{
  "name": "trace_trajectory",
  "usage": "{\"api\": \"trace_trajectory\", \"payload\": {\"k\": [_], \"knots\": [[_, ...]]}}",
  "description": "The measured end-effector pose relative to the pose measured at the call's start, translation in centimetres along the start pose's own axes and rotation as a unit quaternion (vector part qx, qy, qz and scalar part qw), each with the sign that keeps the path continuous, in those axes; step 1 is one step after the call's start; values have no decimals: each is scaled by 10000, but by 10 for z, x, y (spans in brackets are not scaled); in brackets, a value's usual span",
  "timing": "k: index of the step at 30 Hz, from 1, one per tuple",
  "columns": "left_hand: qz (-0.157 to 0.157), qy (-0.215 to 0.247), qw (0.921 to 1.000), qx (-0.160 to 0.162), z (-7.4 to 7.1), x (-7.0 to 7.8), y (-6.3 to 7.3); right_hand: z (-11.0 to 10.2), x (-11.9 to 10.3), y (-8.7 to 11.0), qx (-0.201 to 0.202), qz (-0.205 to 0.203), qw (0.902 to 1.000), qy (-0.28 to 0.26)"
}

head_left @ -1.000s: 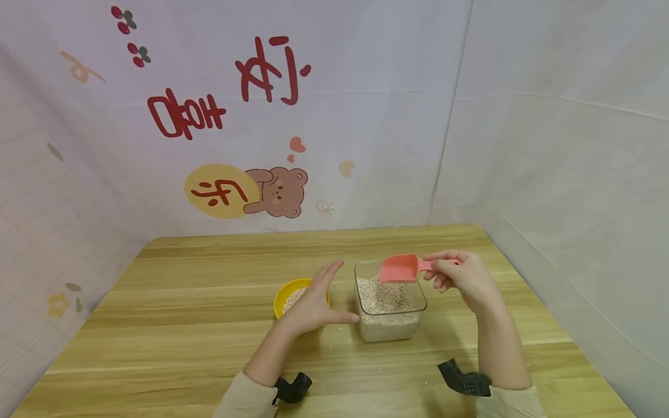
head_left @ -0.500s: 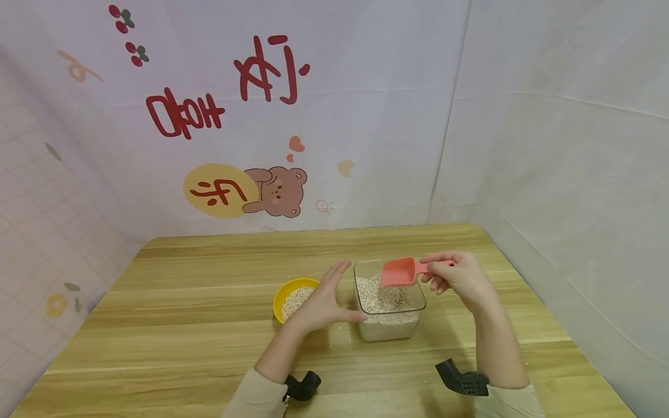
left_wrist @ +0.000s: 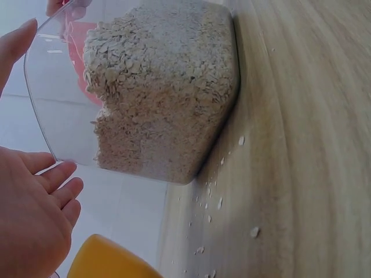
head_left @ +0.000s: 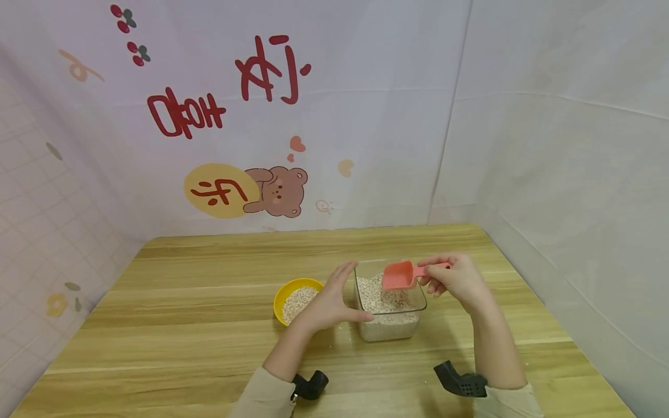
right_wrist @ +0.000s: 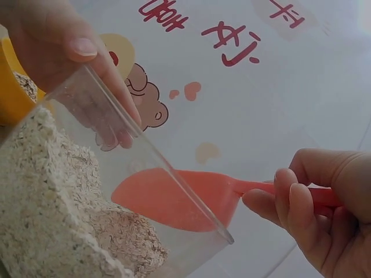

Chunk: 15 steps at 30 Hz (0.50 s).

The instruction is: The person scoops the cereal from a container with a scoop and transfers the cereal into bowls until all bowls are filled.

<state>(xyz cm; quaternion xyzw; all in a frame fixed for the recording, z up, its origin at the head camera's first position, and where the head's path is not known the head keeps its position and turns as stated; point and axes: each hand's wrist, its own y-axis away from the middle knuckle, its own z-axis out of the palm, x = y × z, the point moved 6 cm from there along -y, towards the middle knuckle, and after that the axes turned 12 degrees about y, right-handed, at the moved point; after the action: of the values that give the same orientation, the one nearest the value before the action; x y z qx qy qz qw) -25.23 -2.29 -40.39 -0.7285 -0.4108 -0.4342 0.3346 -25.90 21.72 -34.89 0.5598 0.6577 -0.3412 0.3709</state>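
Observation:
My right hand (head_left: 457, 283) pinches the handle of a coral-pink scoop (head_left: 399, 276), its bowl dipped inside the rim of a clear square container (head_left: 366, 269). Oats (left_wrist: 156, 87) fill much of that container, with a hollow in their surface. No oats show in the scoop, which sits just above them in the right wrist view. At the container's left side, my left hand (head_left: 330, 303) is spread, thumb toward the front and fingers toward the back, fingertips right at the rim. Behind the left hand stands a yellow bowl (head_left: 278, 302) with oats in it, partly hidden.
Loose oat flakes (left_wrist: 220, 202) lie scattered on the wooden table (head_left: 183, 325) beside the container. A white printed cloth (head_left: 376, 145) hangs behind the table, and a pale cloth (head_left: 575, 203) borders the right side.
My left hand has moved right, from over the yellow bowl to the container's rim, uncovering more of the bowl. The right hand has lowered the scoop slightly into the container.

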Motion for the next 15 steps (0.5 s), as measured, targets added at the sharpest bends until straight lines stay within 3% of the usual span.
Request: {"api": "trace_trajectory", "payload": {"k": [15], "knots": [[11,132,9999,-31,2,1,-1,11,-2,-2,7,175,9993,325]]}}
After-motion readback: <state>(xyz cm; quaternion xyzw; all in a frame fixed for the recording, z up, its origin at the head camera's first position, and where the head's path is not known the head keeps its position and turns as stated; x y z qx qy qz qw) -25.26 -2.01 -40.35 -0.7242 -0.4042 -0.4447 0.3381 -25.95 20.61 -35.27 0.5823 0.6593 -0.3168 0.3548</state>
